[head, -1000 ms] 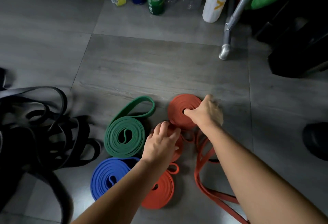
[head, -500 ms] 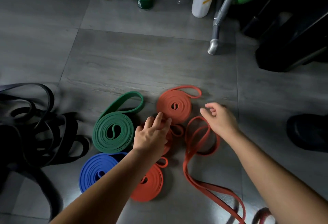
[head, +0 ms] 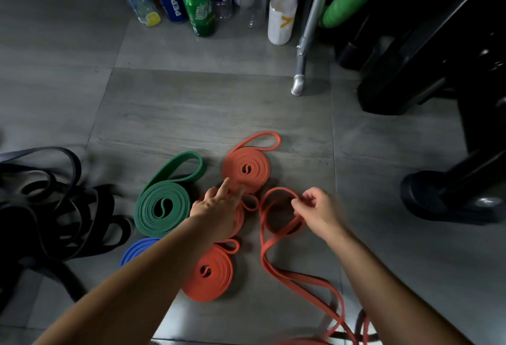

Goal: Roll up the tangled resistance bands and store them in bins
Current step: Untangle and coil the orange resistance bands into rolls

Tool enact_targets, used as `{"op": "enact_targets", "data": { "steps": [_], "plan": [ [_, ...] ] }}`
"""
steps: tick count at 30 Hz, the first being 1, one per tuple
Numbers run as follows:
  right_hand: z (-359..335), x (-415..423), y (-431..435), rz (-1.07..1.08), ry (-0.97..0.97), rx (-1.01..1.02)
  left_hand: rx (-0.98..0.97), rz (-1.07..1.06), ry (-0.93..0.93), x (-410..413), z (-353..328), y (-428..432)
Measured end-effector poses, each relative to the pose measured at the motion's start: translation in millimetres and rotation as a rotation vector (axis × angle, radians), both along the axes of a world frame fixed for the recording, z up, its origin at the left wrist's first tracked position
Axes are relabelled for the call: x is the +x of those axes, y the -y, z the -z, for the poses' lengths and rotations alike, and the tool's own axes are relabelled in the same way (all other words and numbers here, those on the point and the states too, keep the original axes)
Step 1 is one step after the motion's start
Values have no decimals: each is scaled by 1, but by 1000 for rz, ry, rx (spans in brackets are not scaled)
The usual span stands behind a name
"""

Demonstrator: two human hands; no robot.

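Rolled bands lie on the grey floor: a green coil [head: 161, 209], a blue coil [head: 135, 251] partly under my left forearm, an orange coil [head: 246, 171] farthest from me, and another orange coil [head: 210, 273] near me. A third orange coil is mostly hidden under my left hand [head: 219, 208], whose straight fingers touch the far orange coil's near edge. My right hand [head: 319, 212] pinches the looped end of a loose orange band [head: 276, 251] that trails toward the lower right.
A tangle of black bands [head: 49, 213] lies at the left. Bottles and cans [head: 198, 10] stand along the back. A metal leg [head: 299, 82] and black equipment [head: 438, 76] occupy the right, with a dark shoe [head: 438, 197] beside them. No bin is in view.
My right hand let go of the far orange coil, moved back toward me and took hold of the loose orange band's loop. My left hand stretched its fingers to the far coil's edge.
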State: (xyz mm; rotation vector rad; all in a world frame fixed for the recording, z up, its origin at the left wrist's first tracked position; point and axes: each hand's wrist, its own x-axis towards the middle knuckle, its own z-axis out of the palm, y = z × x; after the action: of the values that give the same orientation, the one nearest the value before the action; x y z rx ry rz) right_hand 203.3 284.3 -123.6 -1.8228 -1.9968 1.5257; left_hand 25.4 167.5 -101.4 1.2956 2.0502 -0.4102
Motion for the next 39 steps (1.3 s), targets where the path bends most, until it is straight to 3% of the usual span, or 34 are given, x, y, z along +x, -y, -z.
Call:
{"op": "enact_targets", "data": {
  "steps": [6, 9, 13, 19, 23, 25, 28, 32, 35, 37, 39],
  "plan": [
    [-84, 25, 44, -162, -238, -77, 198, -15, 226, 43, -66, -7],
    [-126, 51, 61, -150, -256, 1, 226, 30, 202, 64, -111, 2],
    [-179, 89, 87, -82, -296, -8, 473, -73, 383, 94, -185, 26],
    [-280, 115, 123, -266, -358, 217, 705, -229, 744, 136, -296, 70],
    [-324, 139, 148, -183, -335, 420, 797, -381, 901, 153, -362, 102],
    [-350, 149, 165, -118, -425, 420, 843, -422, 928, 162, -390, 117],
    [-387, 157, 187, -110, -563, 306, 918, -404, 927, 170, -423, 137],
    [-445, 166, 206, -33, -747, 310, 922, -422, 861, 169, -456, 157],
    [-476, 176, 216, -57, -741, 328, 869, -403, 772, 170, -474, 172],
    [-484, 180, 220, -151, -607, 366, 865, -237, 556, 173, -483, 182],
    [-485, 182, 223, -250, -404, 442, 848, 131, 105, 180, -491, 190]
  ]
}}
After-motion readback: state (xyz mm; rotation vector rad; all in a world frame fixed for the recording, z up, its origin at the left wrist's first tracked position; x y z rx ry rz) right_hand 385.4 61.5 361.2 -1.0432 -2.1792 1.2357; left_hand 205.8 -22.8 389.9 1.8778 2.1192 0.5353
